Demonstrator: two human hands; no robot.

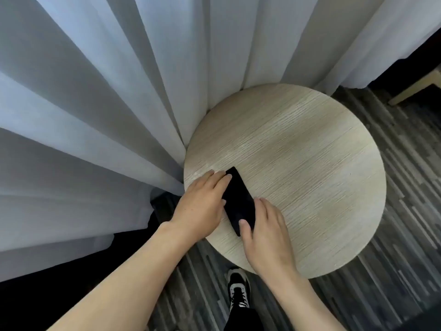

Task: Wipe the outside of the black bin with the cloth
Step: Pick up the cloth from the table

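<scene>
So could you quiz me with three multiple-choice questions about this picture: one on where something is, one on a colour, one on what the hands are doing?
1. Where does the folded black cloth lie?
A. on the round pale wooden table
B. on the floor
C. on the curtain

2. What colour is the pleated curtain?
A. red
B. white
C. green

3. How many hands touch the cloth?
A. none
B. one
C. both

Answers: 1 A, the cloth rests on the tabletop near its left edge. 2 B, the folds are white. 3 C, the left hand and right hand each have fingers on it.
</scene>
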